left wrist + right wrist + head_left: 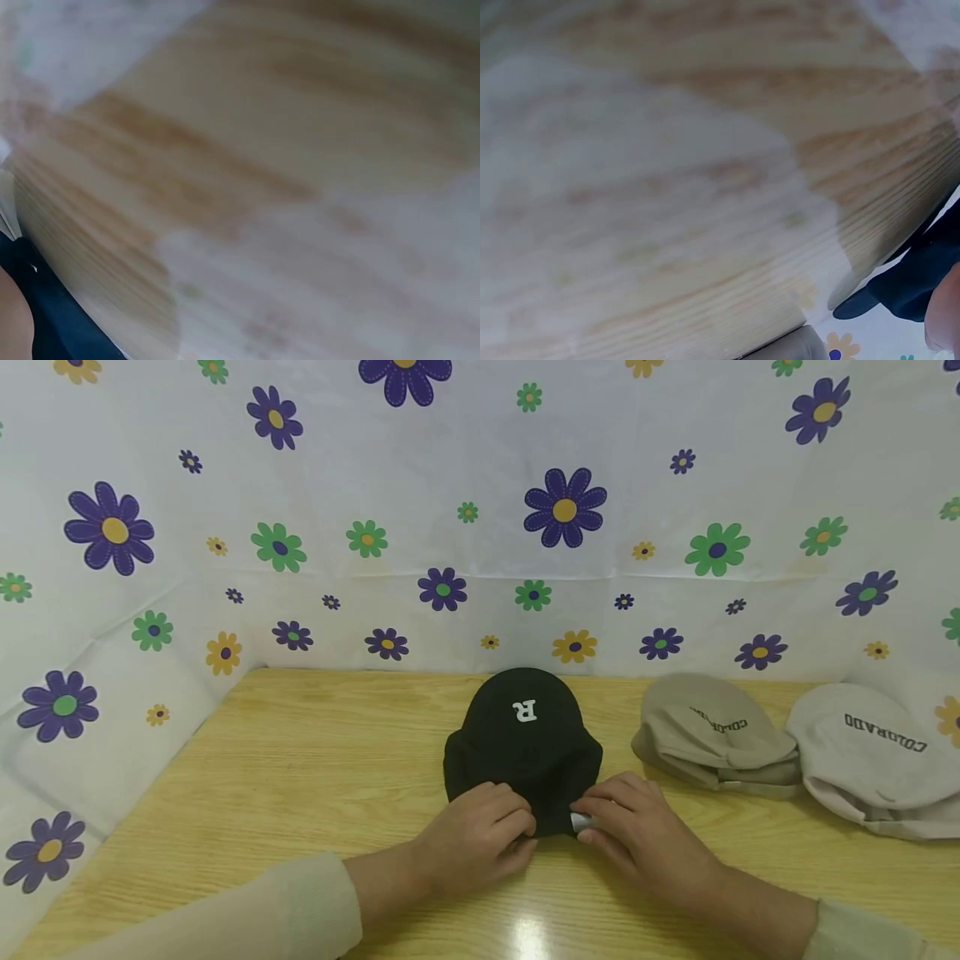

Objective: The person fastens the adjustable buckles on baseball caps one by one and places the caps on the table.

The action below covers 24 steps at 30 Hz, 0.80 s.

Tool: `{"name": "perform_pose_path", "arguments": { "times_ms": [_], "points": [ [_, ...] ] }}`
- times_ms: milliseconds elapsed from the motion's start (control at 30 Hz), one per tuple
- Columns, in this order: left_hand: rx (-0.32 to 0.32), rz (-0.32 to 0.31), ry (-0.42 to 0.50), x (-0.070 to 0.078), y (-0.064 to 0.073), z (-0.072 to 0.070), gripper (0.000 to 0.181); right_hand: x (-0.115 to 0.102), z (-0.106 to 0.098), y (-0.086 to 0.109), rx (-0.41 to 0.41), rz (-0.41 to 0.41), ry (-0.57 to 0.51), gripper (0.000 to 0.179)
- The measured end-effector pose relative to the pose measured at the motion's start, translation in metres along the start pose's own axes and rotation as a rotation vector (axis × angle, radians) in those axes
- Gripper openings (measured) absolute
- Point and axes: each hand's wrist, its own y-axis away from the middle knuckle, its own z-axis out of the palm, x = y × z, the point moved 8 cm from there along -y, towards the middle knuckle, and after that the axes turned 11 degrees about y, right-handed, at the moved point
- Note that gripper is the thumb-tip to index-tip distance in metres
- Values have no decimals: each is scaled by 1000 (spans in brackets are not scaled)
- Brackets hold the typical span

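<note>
A black cap (521, 735) with a white letter R on its crown sits on the wooden table in front of me. My left hand (480, 835) grips its near edge with curled fingers. At the near right edge, my right hand (645, 835) pinches the cap beside a small silvery-white piece (581, 821). That piece is partly covered by the fingers, and its kind cannot be made out. Black fabric (56, 307) shows beside a bit of hand in the left wrist view. In the right wrist view the dark cap fabric (915, 281) lies by a fingertip.
To the right lie a tan cap (697, 735) and, overlapping it in this view, an off-white cap (862, 752), both lettered COLORADO. A white cloth (480, 460) with purple, green and yellow flowers hangs behind the wooden table (315, 752) and along its sides.
</note>
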Motion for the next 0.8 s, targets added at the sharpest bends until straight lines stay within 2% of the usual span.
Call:
{"name": "perform_pose_path", "arguments": {
  "times_ms": [367,800],
  "points": [
    [15,27,13,3,-2,0,16,-1,-1,0,13,-12,-12,21],
    [-1,31,4,5,-3,0,13,-2,0,0,3,-19,-20,20]
  ]
}}
